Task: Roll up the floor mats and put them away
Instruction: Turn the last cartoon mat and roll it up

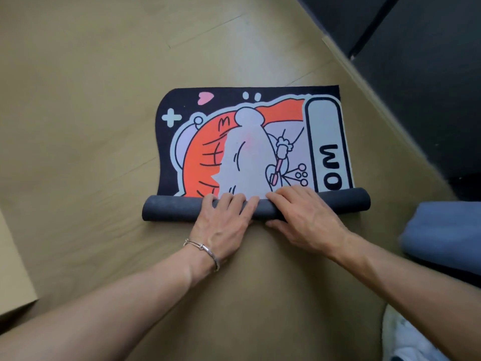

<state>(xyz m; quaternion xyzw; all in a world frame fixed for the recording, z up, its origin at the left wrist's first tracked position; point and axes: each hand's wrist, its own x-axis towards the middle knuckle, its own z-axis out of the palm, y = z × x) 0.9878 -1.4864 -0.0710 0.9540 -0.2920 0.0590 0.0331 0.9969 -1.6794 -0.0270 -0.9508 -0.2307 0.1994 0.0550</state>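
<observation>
A floor mat [250, 142] with a cartoon print in orange, lilac and black lies on the wooden floor, its near part wound into a dark grey roll [171, 208] that spans the mat's width. My left hand [225, 217] grips the roll near its middle, fingers curled over the top, a silver bracelet on the wrist. My right hand [304, 212] grips the roll just to the right, fingers over the top and thumb under the near side. The far part of the mat lies flat.
A dark cabinet or step [416, 61] with a pale wood edge runs along the upper right. A folded blue-grey cloth or second mat [447, 230] lies at the right. A light box edge [13, 269] sits at the left. A white shoe [406, 337] shows at bottom right.
</observation>
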